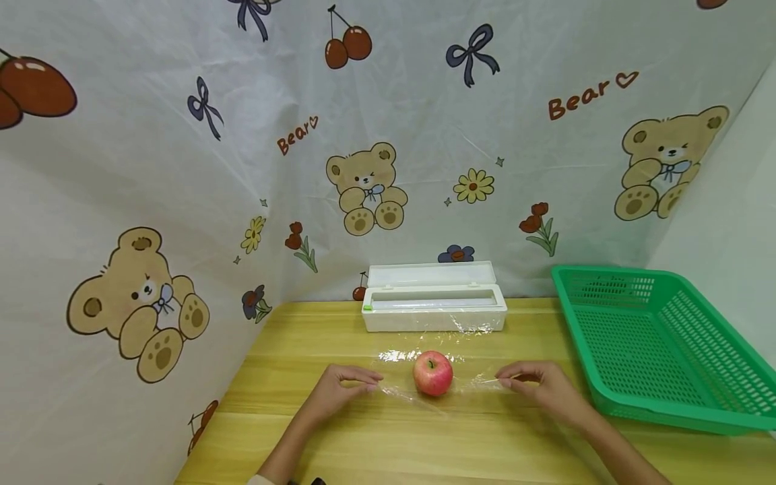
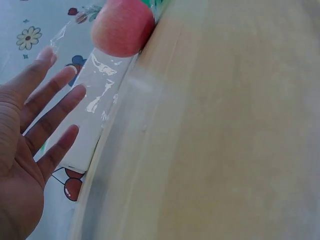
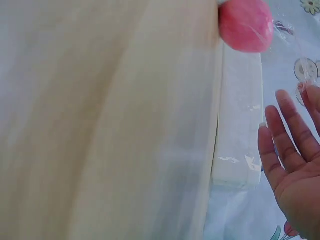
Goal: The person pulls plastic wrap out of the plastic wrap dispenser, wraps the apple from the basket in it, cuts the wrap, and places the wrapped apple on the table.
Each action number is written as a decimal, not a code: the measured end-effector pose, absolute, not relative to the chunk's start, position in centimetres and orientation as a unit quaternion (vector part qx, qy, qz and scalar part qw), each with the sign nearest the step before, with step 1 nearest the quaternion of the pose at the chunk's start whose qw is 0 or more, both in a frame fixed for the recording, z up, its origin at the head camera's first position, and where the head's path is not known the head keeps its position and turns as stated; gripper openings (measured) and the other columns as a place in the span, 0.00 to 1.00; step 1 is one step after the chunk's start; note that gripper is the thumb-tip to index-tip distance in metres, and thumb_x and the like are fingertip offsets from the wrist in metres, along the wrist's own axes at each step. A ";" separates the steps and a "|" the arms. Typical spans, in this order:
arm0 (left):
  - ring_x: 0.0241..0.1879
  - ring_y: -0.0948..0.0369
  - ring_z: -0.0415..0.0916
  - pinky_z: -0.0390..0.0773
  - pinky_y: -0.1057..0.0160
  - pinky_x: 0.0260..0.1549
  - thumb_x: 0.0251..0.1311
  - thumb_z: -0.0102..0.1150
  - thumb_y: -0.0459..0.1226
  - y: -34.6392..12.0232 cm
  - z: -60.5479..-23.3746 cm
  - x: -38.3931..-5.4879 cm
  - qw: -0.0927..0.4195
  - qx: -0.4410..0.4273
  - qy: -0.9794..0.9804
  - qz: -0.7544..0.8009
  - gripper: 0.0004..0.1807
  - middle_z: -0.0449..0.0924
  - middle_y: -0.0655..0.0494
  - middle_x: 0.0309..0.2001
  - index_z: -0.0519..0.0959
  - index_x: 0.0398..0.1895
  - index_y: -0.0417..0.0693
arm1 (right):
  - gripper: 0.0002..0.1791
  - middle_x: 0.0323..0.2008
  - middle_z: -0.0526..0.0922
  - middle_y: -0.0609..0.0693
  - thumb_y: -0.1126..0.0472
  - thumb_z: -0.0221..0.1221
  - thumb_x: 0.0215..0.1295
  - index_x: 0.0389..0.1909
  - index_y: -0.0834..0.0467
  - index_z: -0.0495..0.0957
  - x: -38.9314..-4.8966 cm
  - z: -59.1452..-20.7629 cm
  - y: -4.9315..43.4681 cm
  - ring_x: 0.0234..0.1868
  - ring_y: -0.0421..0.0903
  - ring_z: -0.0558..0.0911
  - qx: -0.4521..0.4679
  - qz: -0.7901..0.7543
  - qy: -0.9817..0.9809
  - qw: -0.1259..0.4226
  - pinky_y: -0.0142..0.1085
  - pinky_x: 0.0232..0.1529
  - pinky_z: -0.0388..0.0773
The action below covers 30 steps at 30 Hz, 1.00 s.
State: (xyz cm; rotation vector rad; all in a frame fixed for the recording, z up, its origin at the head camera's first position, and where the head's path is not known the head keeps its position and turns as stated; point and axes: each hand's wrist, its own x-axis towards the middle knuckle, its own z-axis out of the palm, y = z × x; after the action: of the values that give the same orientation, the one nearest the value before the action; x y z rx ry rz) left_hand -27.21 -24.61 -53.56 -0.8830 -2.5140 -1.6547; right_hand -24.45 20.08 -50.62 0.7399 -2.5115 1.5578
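A red apple point(image 1: 433, 374) sits on the wooden table between the two hands. Clear cling film point(image 1: 403, 394) stretches across the front of it, showing mainly as shiny creases and glints. My left hand point(image 1: 339, 391) pinches the film's left corner between thumb and index finger, a little left of the apple. On the opposite side, my right hand point(image 1: 542, 391) pinches the right corner in the same way. In both wrist views, the other fingers of the left hand point(image 2: 20, 170) and right hand point(image 3: 300, 185) are spread and hold nothing.
Behind the apple stands a white cling film box point(image 1: 433, 319) with its lid raised and a roll inside. A green plastic basket point(image 1: 685, 417) is at the right. A bear-printed cloth point(image 1: 424, 121) hangs along the back and left of the wooden table point(image 1: 376, 444).
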 end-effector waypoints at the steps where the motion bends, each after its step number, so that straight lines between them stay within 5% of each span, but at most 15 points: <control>1: 0.52 0.58 0.84 0.79 0.60 0.56 0.63 0.69 0.44 -24.6 -53.5 -27.3 0.001 -0.280 -0.799 -0.532 0.10 0.88 0.59 0.47 0.90 0.43 0.51 | 0.07 0.43 0.89 0.54 0.62 0.66 0.67 0.42 0.61 0.88 -24.5 -50.6 20.0 0.45 0.40 0.86 0.232 0.522 -0.820 0.039 0.31 0.46 0.83; 6: 0.50 0.58 0.85 0.82 0.60 0.52 0.65 0.68 0.42 -24.6 -53.5 -27.6 0.005 -0.278 -0.791 -0.546 0.07 0.89 0.59 0.45 0.90 0.44 0.56 | 0.11 0.43 0.89 0.57 0.60 0.65 0.69 0.44 0.64 0.87 -24.8 -50.4 20.0 0.44 0.39 0.86 0.186 0.566 -0.803 0.013 0.31 0.45 0.83; 20: 0.37 0.55 0.87 0.85 0.62 0.38 0.68 0.64 0.37 -24.8 -53.7 -28.4 0.032 -0.274 -0.775 -0.569 0.06 0.89 0.52 0.36 0.89 0.40 0.46 | 0.11 0.37 0.89 0.56 0.60 0.61 0.72 0.42 0.64 0.86 -25.9 -50.3 19.9 0.44 0.43 0.86 0.174 0.580 -0.796 0.012 0.28 0.49 0.80; 30: 0.36 0.54 0.88 0.86 0.58 0.44 0.71 0.61 0.39 -25.1 -54.2 -29.0 0.012 -0.263 -0.764 -0.589 0.10 0.90 0.51 0.39 0.88 0.41 0.43 | 0.15 0.40 0.88 0.63 0.63 0.59 0.74 0.48 0.75 0.80 -26.7 -50.4 20.8 0.43 0.48 0.88 0.145 0.625 -0.765 -0.057 0.31 0.50 0.82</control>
State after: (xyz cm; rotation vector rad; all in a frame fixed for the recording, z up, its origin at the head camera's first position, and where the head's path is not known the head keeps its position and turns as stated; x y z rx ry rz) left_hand -28.96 -25.10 -54.22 -0.8214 -2.3810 -1.8372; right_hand -26.74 20.83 -50.42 0.4738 -2.4953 2.0366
